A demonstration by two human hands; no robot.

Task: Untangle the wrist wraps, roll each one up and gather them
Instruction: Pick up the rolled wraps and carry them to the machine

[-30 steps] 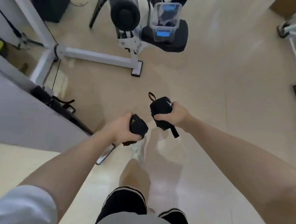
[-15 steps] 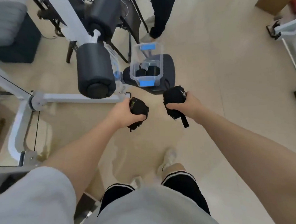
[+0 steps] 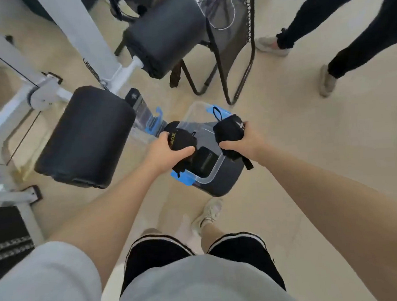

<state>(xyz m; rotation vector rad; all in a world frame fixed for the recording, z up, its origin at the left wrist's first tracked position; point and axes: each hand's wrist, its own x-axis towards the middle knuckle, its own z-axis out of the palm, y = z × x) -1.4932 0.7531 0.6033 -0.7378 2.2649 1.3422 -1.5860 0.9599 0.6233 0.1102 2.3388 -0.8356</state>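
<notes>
Both hands have come forward since half a second back, and the clear box that sat ahead of them now lies directly under them.

Left to right:

- Padded roller point(image 3: 83, 137) of the gym machine, far left, just beside the box. Not in my way.
- Left hand point(image 3: 167, 150), fingers and thumb curled round a rolled wrap point(image 3: 181, 139). Black, tightly wound, yellow lettering on the outer turn, a loose strap end hanging below the fist. I hold it low over the open box, I judge so it can drop straight in rather than unroll.
- Clear box point(image 3: 212, 173), lid off, blue clips at the ends, perched on a dark padded seat point(image 3: 225, 181). One more black roll point(image 3: 204, 160) already lies inside, between my hands. That reads as the gathering spot.
- Right hand point(image 3: 243, 140), clamped round a second rolled wrap point(image 3: 229, 130). Also black, a white mark on its face, thumb loop sticking up at the top and a strap tail poking out under the palm. It hovers over the box's right rim.
- Another person's legs point(image 3: 348, 27), far upper right, well apart.

Rolling looks finished for these two; only the drop remains, in my judgement. The hanging tails could snag the rim.
</notes>
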